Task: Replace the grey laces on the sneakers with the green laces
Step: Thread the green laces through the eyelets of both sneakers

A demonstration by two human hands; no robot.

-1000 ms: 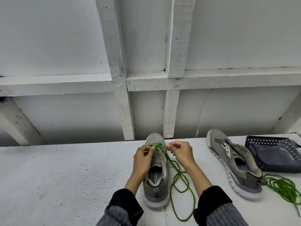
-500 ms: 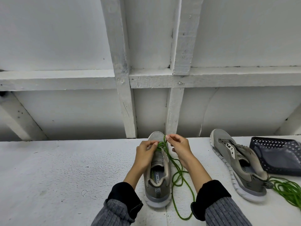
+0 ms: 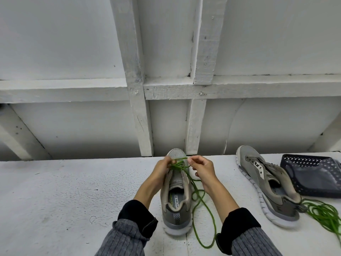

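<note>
both hands, left hand [image 3: 162,171] and right hand [image 3: 202,169], pinch the green lace [image 3: 180,159] over the sneaker [image 3: 176,193], whose long axis runs 6 to 12 o'clock, toe away.

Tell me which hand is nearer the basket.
Right. The right hand pinches the green lace at the middle sneaker's toe, on the side facing the basket; the left hand grips the lace on that sneaker's far side, further from it.
</note>
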